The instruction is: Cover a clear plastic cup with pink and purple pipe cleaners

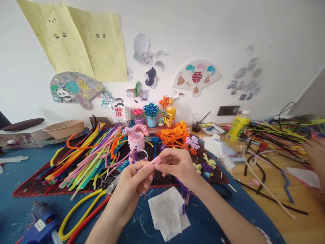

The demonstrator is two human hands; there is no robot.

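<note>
Both hands meet over the middle of the table, close to each other. Between them runs a pink pipe cleaner [157,160]. My left hand [138,178] pinches its near part between thumb and forefinger. The far end is in the fingertips of my right hand [177,166]. Just behind the hands stands a small pink pot [136,140] made of pipe cleaners, with eyes on its side. Purple pipe cleaners [183,189] hang below my right hand. White paper sheets [167,211] lie on the blue cloth under my wrists.
A heap of colourful pipe cleaners [86,156] lies left. Orange pipe-cleaner pieces [175,135] and a juice bottle [171,115] stand behind. A blue glue gun [39,223] sits front left. At the right edge is another person's hand [316,152], near a yellow bottle [238,125].
</note>
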